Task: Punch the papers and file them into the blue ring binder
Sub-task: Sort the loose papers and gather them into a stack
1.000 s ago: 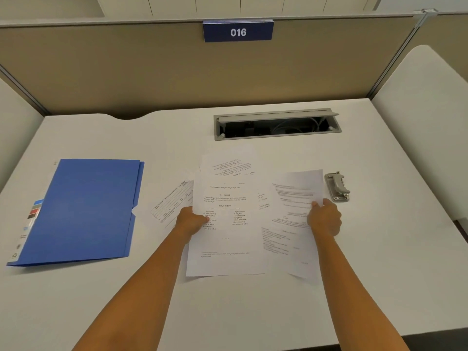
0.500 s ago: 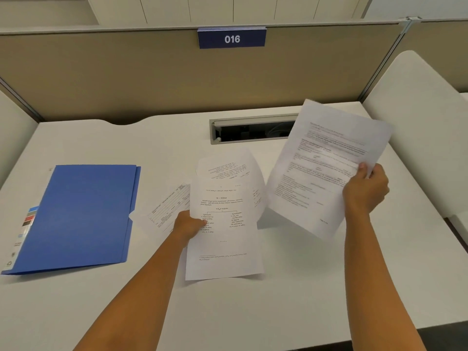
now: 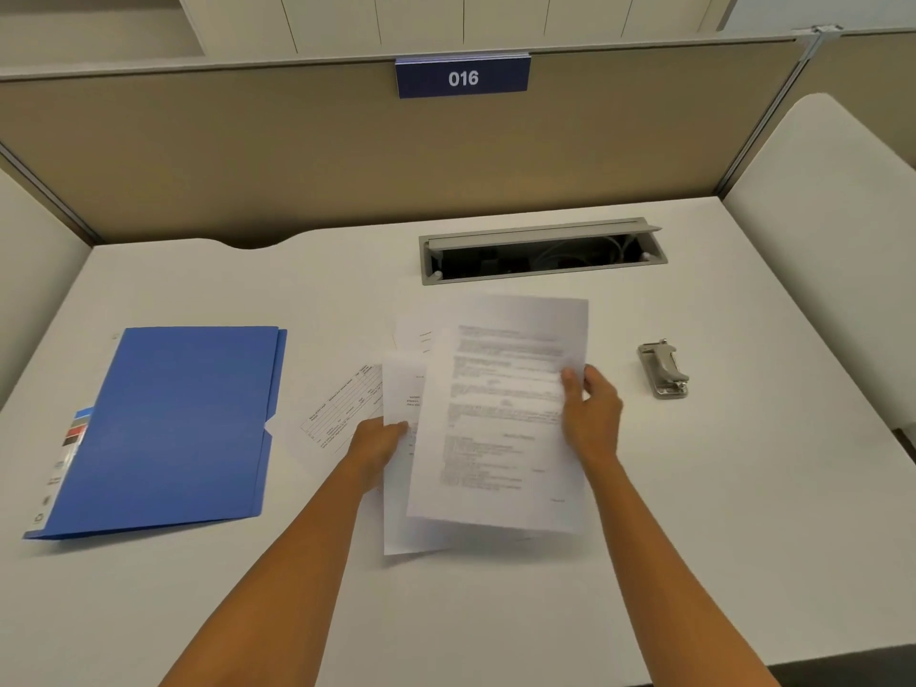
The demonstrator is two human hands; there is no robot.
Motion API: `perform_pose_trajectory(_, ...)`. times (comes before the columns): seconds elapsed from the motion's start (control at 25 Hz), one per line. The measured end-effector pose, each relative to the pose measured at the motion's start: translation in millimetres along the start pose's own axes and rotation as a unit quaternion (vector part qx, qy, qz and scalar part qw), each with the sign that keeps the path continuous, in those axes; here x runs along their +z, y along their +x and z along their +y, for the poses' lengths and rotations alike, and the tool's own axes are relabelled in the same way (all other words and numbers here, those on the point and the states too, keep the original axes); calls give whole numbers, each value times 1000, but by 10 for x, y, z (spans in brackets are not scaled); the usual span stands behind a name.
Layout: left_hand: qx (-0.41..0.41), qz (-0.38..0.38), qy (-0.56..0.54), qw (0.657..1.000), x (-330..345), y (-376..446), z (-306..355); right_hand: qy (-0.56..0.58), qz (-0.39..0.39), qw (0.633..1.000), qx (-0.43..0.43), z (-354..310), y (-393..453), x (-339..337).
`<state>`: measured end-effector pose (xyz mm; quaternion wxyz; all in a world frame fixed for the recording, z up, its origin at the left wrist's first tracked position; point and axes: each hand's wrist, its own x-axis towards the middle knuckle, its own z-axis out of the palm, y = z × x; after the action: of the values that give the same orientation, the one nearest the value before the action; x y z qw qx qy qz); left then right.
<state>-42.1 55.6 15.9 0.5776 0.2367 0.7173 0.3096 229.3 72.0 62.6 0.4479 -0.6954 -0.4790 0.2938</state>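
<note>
- While the binder (image 3: 168,428) lies closed at left on the counter (image 3: 743,488), contents unseen, the right hand (image 3: 592,414) pinches the top sheet (image 3: 500,414).
- Left hand (image 3: 379,446) grips lower papers (image 3: 399,389), mostly covered.
- Punch (image 3: 663,369) sits right; print blurred.

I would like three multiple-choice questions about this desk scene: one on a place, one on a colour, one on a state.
1. Where is the hole punch?
A. right of the papers
B. on the folder
C. inside the cable slot

2. What colour is the folder?
A. red
B. blue
C. green

3. What is the folder's state?
A. open, papers inside
B. standing upright
C. closed, lying flat

Answers:
1 A: it sits on the desk beyond the right hand, apart from the papers.
2 B: its cover is plainly blue.
3 C: the cover is shut and flat on the desk, left of the left hand.
</note>
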Motion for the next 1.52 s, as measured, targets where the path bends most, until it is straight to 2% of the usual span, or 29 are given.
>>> perform_pose_trajectory(0.2, -32, -25, -22, 999, -11, -17, 19, -39, -98, 994, 10, 323, -255, 380)
perform_pose_trajectory(0.36, -30, -41, -75, 996, -15, -48, 23, -86, -117, 989, 25, 407, -359, 543)
perform_pose_trajectory(0.48, -27, -40, -52, 997, -41, -28, -4, -95, -131, 986, 35, 421, -379, 633)
perform_pose_trajectory(0.6, -13, -50, -10, 999, -52, -40, -16, -115, -117, 986, 44, 423, -345, 652)
perform_pose_trajectory(0.68, -8, -47, -5, 999, -51, -53, -6, -125, -73, 989, 43, 415, -268, 621)
perform_pose_trajectory(0.8, -9, -39, 0, 999, -49, -41, -6, -218, -18, 974, 53, 436, -85, 549)
perform_pose_trajectory(0.92, -10, -35, 6, 999, -55, -22, -12, -239, -53, 965, 89, 405, 48, 532)
perform_pose_trajectory(1.04, -8, -30, 11, 999, -47, -13, -4, -256, -87, 959, 80, 361, 77, 580)
perform_pose_trajectory(1.28, 0, -21, 28, 999, -32, -14, -23, -245, -93, 954, 145, 275, 112, 635)
perform_pose_trajectory(1.4, 5, -14, 39, 999, -23, -6, -21, -202, -99, 959, 172, 309, 165, 516)
perform_pose_trajectory(1.52, 7, -11, 49, 999, -22, 8, -25, -134, -64, 979, 140, 353, 219, 334)
